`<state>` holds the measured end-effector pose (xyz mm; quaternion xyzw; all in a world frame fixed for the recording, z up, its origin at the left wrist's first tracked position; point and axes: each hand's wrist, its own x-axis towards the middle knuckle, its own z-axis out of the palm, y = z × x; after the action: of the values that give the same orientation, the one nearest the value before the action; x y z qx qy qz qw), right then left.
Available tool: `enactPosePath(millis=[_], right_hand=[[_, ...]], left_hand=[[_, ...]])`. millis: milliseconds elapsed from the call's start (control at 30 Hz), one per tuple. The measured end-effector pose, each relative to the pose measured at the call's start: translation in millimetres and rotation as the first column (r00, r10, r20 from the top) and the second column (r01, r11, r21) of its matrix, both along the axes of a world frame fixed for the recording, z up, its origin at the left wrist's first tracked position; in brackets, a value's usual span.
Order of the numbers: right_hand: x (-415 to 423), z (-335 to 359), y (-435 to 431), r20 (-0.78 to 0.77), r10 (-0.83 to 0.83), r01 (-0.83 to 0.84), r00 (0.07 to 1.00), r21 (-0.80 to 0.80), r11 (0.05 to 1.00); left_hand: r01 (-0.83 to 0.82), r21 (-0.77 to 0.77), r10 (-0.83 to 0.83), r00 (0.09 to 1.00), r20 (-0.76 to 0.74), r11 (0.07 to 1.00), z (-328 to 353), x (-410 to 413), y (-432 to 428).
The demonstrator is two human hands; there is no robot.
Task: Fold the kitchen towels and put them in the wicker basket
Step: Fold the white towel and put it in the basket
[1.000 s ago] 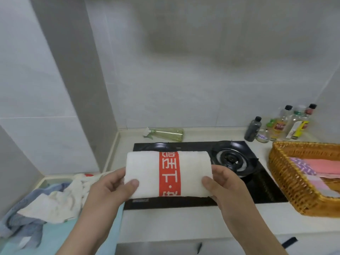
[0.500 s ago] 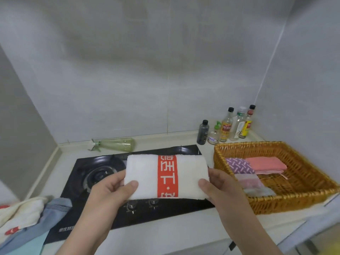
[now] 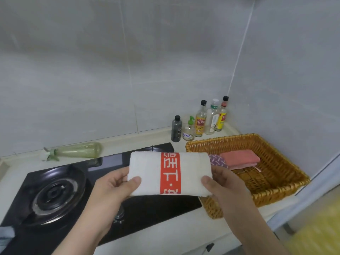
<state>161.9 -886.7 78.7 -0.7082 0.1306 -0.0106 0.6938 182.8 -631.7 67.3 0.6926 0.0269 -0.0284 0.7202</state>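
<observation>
Towel, white with a red band, folded into a thick oblong and held in the air above the stove, its right end over the near corner of the wicker basket. Left hand pinches the left end, thumb on top and fingers beneath; right hand pinches the right end likewise. The fabric is judged light, soft and limp. Held at one point the layers would likely sag open, so a grip at both short ends suits lowering it beside the pink cloth and purple cloth.
</observation>
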Motion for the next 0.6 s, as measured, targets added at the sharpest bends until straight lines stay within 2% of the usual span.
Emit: enactPosePath(millis=[333,600], right_hand=[[90.5,-6.6,-54.1,-0.060,0.003,-0.006,0.998,-0.062,0.998],[133.8,-12.2,-86.5,-0.127,0.004,-0.015,0.992,-0.085,0.996]], left_hand=[[-0.030,0.023,0.031,0.999,-0.044,0.999,-24.0,92.0,-54.0],[-0.030,0.056,0.033,0.997,-0.067,0.998,-32.0,128.9,-86.4]])
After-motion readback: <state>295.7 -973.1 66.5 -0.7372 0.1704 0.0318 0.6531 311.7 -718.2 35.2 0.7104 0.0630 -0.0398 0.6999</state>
